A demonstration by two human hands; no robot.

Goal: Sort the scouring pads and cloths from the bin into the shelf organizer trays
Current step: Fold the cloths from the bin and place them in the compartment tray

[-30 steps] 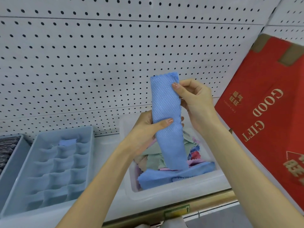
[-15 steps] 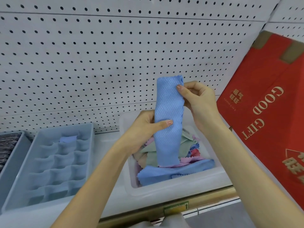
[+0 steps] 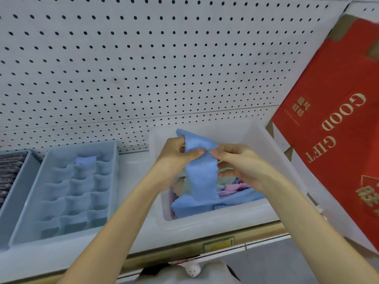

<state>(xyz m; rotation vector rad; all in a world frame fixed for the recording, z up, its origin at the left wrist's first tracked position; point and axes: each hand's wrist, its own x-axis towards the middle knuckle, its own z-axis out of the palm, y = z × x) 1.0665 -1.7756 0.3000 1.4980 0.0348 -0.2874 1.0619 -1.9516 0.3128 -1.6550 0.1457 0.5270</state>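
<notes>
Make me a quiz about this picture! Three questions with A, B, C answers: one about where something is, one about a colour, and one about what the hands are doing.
1. Where is the divided tray compared with the white bin?
A) left of it
B) right of it
C) inside it

2. What colour is the cloth being held?
A) pink
B) blue
C) yellow

3. What are the left hand and right hand doing?
A) both pinching the cloth
B) both empty and open
C) lifting the tray

Answers:
1 A, the divided tray sits to the left of the white bin.
2 B, the textured cloth above the bin is blue.
3 A, thumb and fingers of each hand pinch the cloth near its top.
</notes>
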